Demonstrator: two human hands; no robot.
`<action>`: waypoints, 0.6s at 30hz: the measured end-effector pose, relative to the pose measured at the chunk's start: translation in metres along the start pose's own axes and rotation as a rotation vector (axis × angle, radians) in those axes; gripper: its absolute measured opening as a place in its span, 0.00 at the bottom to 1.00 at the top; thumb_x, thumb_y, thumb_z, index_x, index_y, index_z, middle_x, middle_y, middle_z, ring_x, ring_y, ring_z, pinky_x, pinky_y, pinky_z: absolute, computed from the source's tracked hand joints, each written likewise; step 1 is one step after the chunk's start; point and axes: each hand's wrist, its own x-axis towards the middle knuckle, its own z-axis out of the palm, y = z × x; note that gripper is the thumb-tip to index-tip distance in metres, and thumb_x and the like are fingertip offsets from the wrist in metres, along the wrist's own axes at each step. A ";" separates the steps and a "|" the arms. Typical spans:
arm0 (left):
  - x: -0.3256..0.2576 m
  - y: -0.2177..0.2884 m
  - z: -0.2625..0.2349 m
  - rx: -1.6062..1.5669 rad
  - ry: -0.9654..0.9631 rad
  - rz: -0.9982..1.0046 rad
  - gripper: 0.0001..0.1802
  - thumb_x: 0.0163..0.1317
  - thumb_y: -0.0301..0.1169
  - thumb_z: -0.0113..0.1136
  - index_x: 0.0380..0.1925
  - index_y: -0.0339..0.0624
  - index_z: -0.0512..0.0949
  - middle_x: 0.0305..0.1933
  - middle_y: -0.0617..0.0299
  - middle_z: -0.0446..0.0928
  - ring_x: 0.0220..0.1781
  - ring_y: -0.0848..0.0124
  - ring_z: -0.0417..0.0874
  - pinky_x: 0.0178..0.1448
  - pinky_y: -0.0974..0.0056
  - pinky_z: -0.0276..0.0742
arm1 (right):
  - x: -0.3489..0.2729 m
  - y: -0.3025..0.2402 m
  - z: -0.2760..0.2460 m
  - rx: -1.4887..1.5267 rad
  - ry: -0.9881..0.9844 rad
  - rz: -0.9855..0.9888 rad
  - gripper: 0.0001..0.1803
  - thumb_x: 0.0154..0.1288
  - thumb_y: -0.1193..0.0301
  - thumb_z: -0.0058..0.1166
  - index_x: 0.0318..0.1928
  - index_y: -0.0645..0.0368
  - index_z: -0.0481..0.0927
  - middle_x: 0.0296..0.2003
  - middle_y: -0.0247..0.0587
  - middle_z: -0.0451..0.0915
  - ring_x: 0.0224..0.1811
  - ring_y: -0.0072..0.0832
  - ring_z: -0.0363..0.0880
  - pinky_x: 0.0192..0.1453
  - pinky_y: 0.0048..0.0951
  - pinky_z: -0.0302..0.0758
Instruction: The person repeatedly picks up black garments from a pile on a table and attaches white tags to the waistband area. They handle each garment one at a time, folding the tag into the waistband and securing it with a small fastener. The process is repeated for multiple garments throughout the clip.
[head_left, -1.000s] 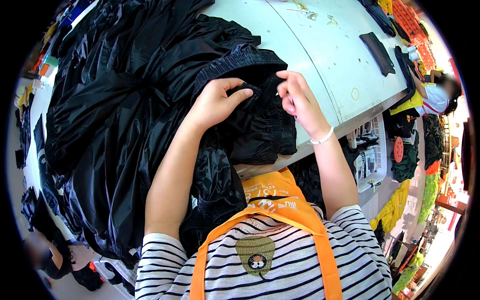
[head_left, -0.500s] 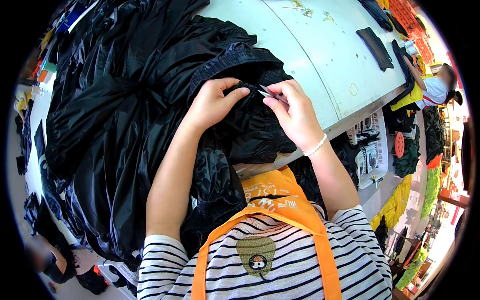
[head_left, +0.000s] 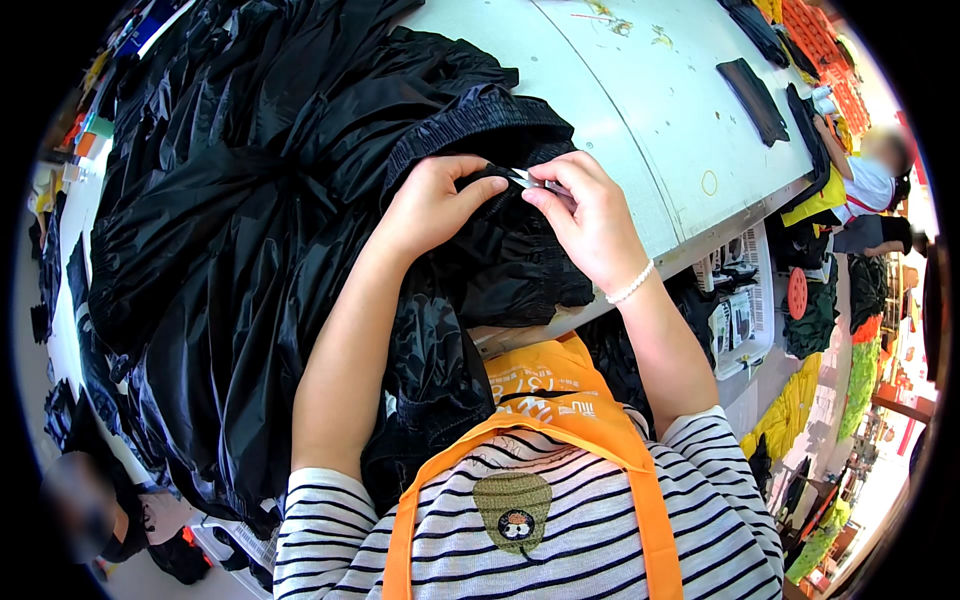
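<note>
My left hand point(head_left: 437, 205) pinches the edge of a black elastic-waisted garment point(head_left: 505, 265) between thumb and fingers. Its ribbed waistband point(head_left: 475, 122) arches up just beyond both hands. In the fingers of my right hand point(head_left: 592, 222) is a small pair of thread snips point(head_left: 524, 179). The pale blades point left, with their tips close to my left thumb and the fabric there. My right hand covers the rest of the snips. What lies right at the blade tips is too small to make out.
A big heap of shiny black garments point(head_left: 220, 240) covers the table's left side. On the white tabletop point(head_left: 600, 90) lies a folded dark piece point(head_left: 752, 100). Below the table's right edge stands a white basket point(head_left: 762, 300). One co-worker point(head_left: 875, 180) is at far right, another point(head_left: 85, 505) at lower left.
The snips have moved slightly left, closer to my left fingertips, and their blades look nearer together. My left hand keeps its pinch on the garment. The co-worker at right has shifted posture.
</note>
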 end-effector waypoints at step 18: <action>0.000 0.000 0.000 -0.016 -0.021 0.018 0.13 0.60 0.32 0.62 0.38 0.31 0.80 0.32 0.59 0.82 0.34 0.79 0.77 0.42 0.70 0.73 | 0.006 0.006 0.000 0.122 -0.070 0.053 0.11 0.55 0.73 0.63 0.38 0.64 0.79 0.33 0.39 0.75 0.27 0.27 0.76 0.35 0.26 0.73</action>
